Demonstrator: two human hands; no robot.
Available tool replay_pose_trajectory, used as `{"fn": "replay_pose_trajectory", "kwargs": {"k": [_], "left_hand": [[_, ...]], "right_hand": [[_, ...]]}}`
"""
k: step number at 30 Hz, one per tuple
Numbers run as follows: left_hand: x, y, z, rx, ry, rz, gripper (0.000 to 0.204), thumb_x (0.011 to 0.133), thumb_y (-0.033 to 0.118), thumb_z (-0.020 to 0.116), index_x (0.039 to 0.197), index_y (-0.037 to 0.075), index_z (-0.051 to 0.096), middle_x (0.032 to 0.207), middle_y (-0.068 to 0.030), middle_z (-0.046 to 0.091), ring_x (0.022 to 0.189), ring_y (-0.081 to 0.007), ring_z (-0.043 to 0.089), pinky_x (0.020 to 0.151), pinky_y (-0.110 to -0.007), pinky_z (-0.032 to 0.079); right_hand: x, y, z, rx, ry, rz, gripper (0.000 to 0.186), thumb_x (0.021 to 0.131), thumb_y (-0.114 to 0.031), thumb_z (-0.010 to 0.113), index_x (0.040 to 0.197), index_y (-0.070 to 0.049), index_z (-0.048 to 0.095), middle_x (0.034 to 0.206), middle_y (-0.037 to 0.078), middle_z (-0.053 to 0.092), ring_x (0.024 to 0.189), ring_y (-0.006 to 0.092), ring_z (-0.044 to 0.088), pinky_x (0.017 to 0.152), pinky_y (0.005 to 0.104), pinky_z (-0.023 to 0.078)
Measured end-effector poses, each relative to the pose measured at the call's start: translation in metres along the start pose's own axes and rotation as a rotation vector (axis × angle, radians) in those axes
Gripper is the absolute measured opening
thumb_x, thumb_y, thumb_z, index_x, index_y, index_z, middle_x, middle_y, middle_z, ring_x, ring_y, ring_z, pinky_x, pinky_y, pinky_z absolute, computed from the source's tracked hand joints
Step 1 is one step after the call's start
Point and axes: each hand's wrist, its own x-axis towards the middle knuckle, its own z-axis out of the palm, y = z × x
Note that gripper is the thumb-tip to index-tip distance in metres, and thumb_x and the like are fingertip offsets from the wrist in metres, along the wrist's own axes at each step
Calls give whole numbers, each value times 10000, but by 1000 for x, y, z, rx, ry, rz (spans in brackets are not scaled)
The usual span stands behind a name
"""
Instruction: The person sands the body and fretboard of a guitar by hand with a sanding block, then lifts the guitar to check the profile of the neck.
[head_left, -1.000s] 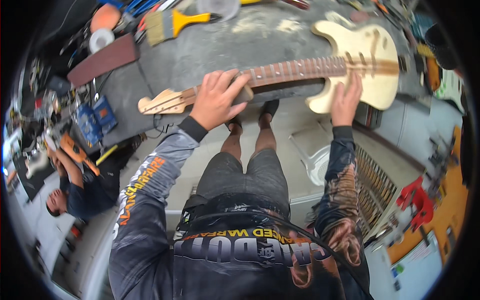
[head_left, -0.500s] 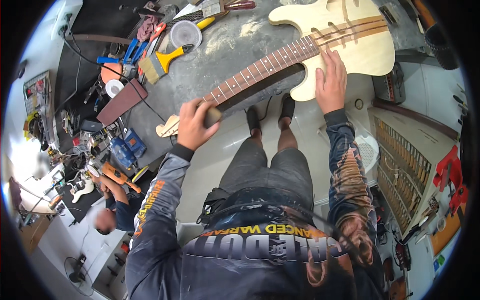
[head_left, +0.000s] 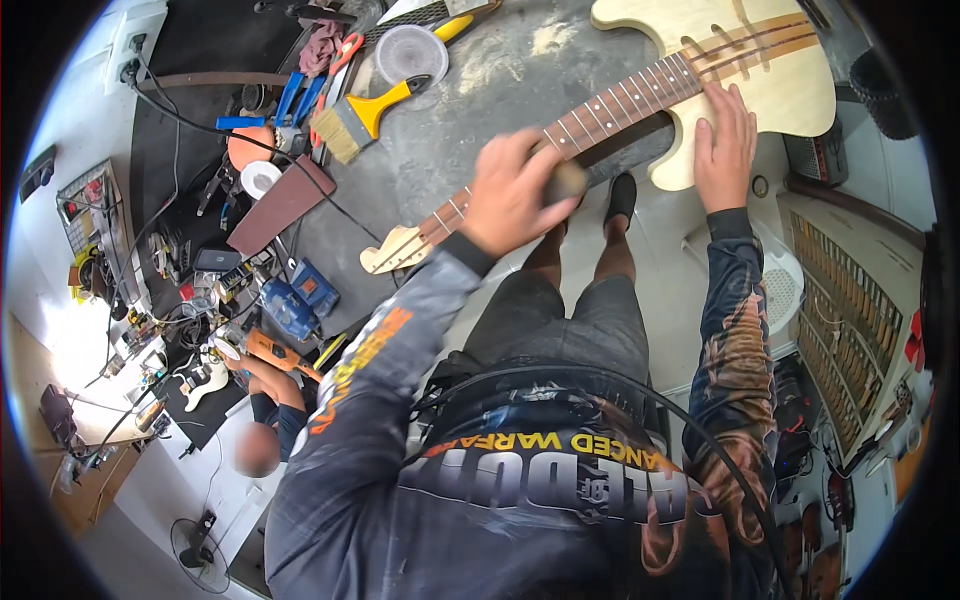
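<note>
On the grey table point(head_left: 490, 98) there lies a paint brush point(head_left: 366, 116) with a yellow handle, and at the handle's end is a round, pale dish point(head_left: 411, 54). A white ring point(head_left: 249, 180) lies just beside a dark red board point(head_left: 282, 206). At the right side stands a white chair point(head_left: 783, 292).

One pale-bodied guitar point(head_left: 780, 98) is lying along a grey workbench point(head_left: 480, 95), headstock point(head_left: 392, 250) pointing left. One left hand point(head_left: 510, 195), blurred, is holding a small block point(head_left: 568, 183) at the near edge of the fretboard point(head_left: 625, 108). One right hand point(head_left: 728, 152) is resting on the guitar. One yellow-handled brush point(head_left: 368, 112) is lying far left. One white chair point(head_left: 783, 290) is standing near right.
</note>
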Motion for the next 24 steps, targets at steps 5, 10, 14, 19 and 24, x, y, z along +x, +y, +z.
{"fn": "replay_pose_trajectory", "kwargs": {"k": [5, 10, 14, 19, 24], "left_hand": [[-115, -47, -71, 180, -202, -111, 663, 712, 262, 960, 1324, 165, 725, 1353, -133, 641, 1179, -392, 620, 1018, -515, 529], [-33, -31, -10, 92, -91, 66, 670, 745, 294, 958, 1352, 170, 703, 1343, -141, 626, 1190, -402, 607, 1020, -515, 508], [39, -2, 20, -9, 19, 135, 682, 759, 311, 955, 1363, 163, 676, 1361, -149, 607, 1211, -407, 596, 1041, -519, 492], [-64, -41, -44, 77, -73, 8, 687, 720, 295, 975, 1343, 176, 714, 1344, -158, 607, 1179, -418, 609, 1023, -541, 509], [-106, -58, -58, 129, -171, -96, 639, 728, 261, 966, 1309, 172, 717, 1347, -162, 608, 1180, -413, 604, 1037, -536, 508]], "right_hand": [[2, -8, 7, -28, 37, 39, 494, 1075, -144, 573, 1567, -158, 623, 1619, 69, 623, 1637, 324, 442, 1370, 604, 225], [0, -9, 11, -51, 68, 57, 485, 1080, -152, 553, 1558, -175, 629, 1621, 52, 628, 1637, 308, 444, 1374, 596, 224], [4, -14, 15, -50, 78, 58, 486, 1080, -142, 546, 1557, -177, 630, 1622, 48, 628, 1637, 301, 444, 1376, 594, 224], [0, -14, 14, -55, 105, 80, 478, 1081, -139, 547, 1550, -172, 635, 1609, 51, 642, 1629, 298, 457, 1379, 589, 222], [-2, -16, 13, -54, 116, 97, 475, 1077, -134, 562, 1544, -171, 639, 1598, 54, 651, 1622, 289, 467, 1377, 588, 230]]}}
